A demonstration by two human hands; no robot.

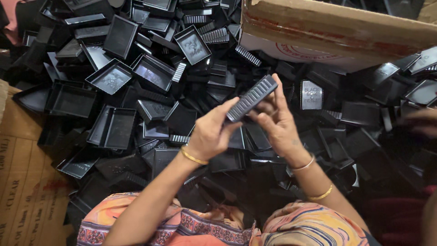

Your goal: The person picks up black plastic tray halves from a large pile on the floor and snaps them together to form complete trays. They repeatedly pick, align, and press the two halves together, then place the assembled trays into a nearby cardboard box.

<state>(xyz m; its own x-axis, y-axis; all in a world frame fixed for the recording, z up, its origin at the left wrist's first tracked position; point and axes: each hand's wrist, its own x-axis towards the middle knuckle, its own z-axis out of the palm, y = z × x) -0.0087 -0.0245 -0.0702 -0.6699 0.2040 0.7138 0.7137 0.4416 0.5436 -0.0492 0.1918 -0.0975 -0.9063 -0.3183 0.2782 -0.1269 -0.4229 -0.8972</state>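
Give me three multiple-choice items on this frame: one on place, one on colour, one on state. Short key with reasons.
1. Where is the cardboard box relative to the hands?
A. Above and to the right in the picture
B. Under the wrists
C. Between the two hands

2. What colour are the trays in the pile?
A. White
B. Black
C. Red

3. How is the stack of trays held?
A. Lying loose, untouched
B. In the left hand only
C. Gripped by both hands, its ribbed edge facing the camera

Key:
1 A: the box fills the upper right corner, beyond the pile.
2 B: every tray in the heap is black plastic.
3 C: the left hand grips the lower end, while the right hand has its fingers along the stack's far side.
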